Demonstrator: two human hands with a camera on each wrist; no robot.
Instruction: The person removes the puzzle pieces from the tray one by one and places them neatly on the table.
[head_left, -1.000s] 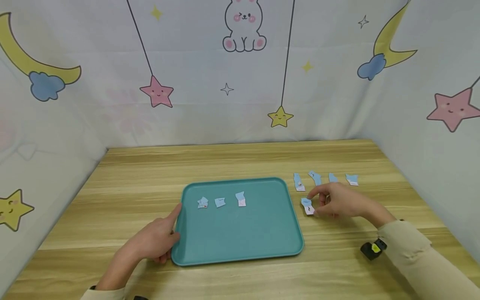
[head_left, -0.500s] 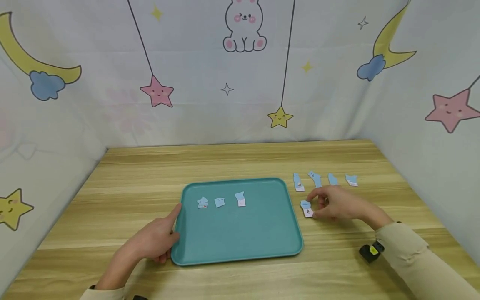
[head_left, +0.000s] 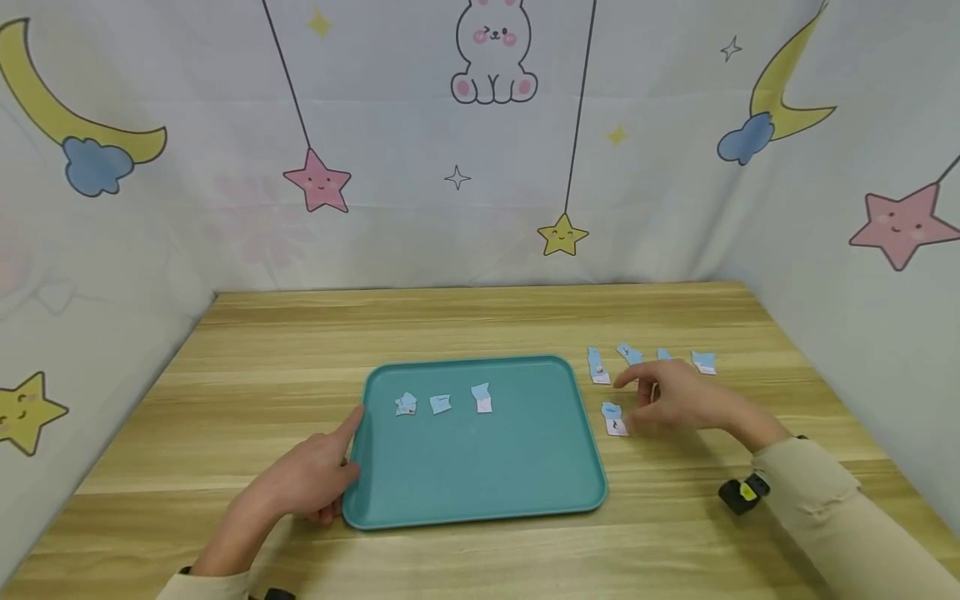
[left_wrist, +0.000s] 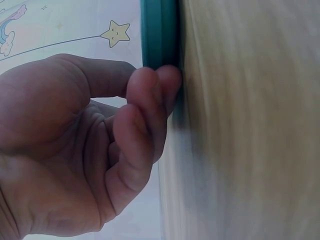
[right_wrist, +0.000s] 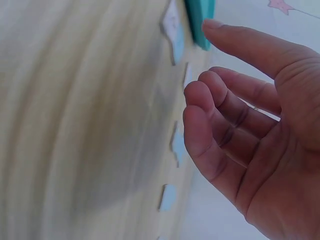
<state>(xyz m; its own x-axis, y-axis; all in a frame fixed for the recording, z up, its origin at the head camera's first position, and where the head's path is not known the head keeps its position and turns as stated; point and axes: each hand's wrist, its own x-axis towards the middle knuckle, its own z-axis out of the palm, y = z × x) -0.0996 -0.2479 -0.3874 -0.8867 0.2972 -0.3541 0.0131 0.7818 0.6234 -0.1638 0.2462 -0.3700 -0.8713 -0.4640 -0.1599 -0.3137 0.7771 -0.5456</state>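
Note:
A green tray (head_left: 480, 518) lies on the wooden table. My left hand (head_left: 311, 475) is at its left side, forefinger extended along the rim and thumb against the edge. In the left wrist view, curled fingertips (left_wrist: 145, 85) meet the tray's outer wall. My right hand (head_left: 678, 396) hovers just right of the tray, thumb and forefinger spread apart, nothing between them. Directly beside its thumb, a blue-and-white irregular card piece (head_left: 613, 419) lies flat on the table. The right wrist view shows its fingers (right_wrist: 200, 127) loosely bent above the tabletop.
Inside the tray lie three similar card pieces, at left (head_left: 406, 404), middle (head_left: 440, 404) and right (head_left: 482, 398). Behind my right hand several more stand in a row, among them a long piece (head_left: 597, 367) and a wide piece (head_left: 703, 362). Printed cloth walls (head_left: 375, 242) enclose the table.
My right hand's fingers have let go of the card piece and come up slightly from it. The piece sits a little nearer to me. My left hand has stayed at the tray.

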